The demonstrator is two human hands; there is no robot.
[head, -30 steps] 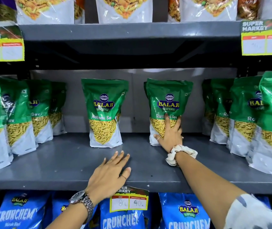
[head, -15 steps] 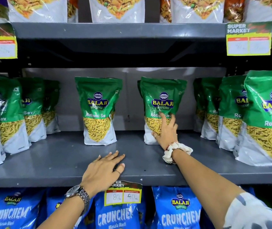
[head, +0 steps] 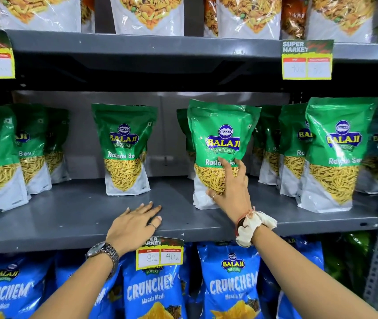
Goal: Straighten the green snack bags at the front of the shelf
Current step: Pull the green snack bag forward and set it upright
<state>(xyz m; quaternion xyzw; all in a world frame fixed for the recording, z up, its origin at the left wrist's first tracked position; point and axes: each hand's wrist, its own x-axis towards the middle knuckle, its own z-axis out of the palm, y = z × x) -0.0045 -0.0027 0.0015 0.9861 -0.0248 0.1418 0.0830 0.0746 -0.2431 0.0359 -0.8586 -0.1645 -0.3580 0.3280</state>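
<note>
The glossy green stand-up snack pouch (head: pixel 220 143) stands on the grey metal shelf (head: pixel 80 215), mid-depth, right of centre. The right hand (head: pixel 229 189) clasps its lower front, fingers spread and thumb at the left edge, probably to draw it forward and square it. The left hand (head: pixel 135 223) lies flat and spread at the shelf lip, likely as a brace.

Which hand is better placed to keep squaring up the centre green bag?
Right. The right hand already grips the centre green bag; the left hand lies flat on the shelf, touching no bag.
</note>
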